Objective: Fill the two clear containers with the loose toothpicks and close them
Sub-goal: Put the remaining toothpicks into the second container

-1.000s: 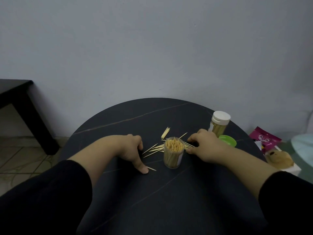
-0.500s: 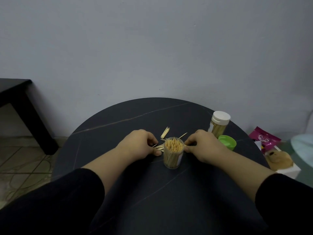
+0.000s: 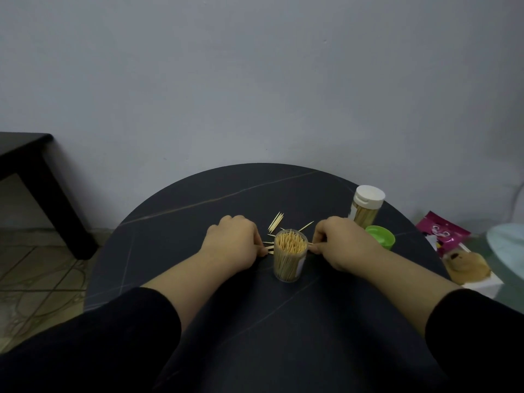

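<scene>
Uncapped clear container (image 3: 289,260) (brimful, upright) on the bench (image 3: 198,211), left hand (image 3: 232,246) just left of it, right hand (image 3: 341,242) just right, each grip pinching loose toothpicks (image 3: 268,247).

Just one head-worn cam, looking forward and down at the round surface (image 3: 198,211), close up, wall behind.

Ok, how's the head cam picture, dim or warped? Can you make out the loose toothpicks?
Head view: dim, flat light, no glare; wide-angle stretch swells the sleeves near the bottom edge. Head view, centre: the loose toothpicks show sharp and pale against the dark table, though the left hand and right hand cover some.
</scene>
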